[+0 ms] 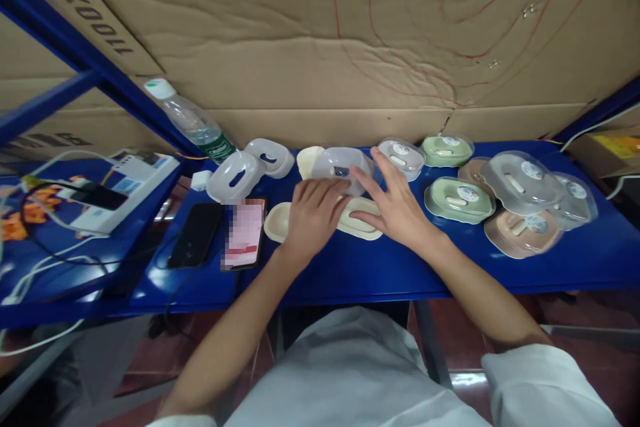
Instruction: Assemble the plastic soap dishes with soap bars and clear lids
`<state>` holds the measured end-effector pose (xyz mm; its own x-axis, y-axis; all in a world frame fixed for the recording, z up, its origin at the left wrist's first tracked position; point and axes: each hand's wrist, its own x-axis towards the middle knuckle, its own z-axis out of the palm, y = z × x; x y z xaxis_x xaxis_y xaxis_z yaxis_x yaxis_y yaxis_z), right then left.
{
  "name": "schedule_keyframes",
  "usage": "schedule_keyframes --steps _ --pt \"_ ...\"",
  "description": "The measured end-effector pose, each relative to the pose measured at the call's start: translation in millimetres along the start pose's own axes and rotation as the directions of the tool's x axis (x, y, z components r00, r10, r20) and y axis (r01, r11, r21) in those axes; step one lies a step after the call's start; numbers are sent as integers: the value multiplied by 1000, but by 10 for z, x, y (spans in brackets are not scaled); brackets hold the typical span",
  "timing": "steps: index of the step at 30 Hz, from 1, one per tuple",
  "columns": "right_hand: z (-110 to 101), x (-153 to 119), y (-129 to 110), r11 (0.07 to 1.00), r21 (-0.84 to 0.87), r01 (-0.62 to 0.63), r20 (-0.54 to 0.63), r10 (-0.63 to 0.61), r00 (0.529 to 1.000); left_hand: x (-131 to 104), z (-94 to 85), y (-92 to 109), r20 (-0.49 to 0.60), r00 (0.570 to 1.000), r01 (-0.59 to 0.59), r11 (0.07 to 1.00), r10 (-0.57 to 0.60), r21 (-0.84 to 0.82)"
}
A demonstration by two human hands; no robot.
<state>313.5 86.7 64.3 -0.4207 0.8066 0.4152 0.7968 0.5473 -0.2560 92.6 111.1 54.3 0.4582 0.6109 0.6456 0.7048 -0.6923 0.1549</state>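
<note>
My left hand reaches over a cream oval tray, its fingers stretched to the right close to a translucent lid with a dark slot. Whether its fingertips touch the lid I cannot make out. My right hand is open, thumb and fingers apart, with the thumb over a cream oval base and the index finger raised by the lid's right edge. A smaller cream oval piece lies partly under my left hand. Behind, a cream piece leans by the lid.
Two slotted lids, a front one and a back one, lie left near a water bottle. A black phone and a lit phone sit in front. Right stand several lidded boxes, including a green box. Cardboard walls the back.
</note>
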Motion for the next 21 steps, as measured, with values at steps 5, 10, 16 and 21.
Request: schedule_keyframes --steps 5,10,16,21 --pt "47 -88 -14 999 45 -17 80 14 997 -537 -246 215 58 998 -19 997 14 76" --pt "124 -416 35 992 78 -94 135 83 987 -1076 -343 -3 150 966 186 969 -210 164" --pt "181 -726 36 984 18 -179 180 173 968 -1031 -139 -94 182 960 219 976 -214 -6" --pt "164 -841 -1 987 145 -66 212 34 977 -977 -146 92 250 967 84 988 -50 -128"
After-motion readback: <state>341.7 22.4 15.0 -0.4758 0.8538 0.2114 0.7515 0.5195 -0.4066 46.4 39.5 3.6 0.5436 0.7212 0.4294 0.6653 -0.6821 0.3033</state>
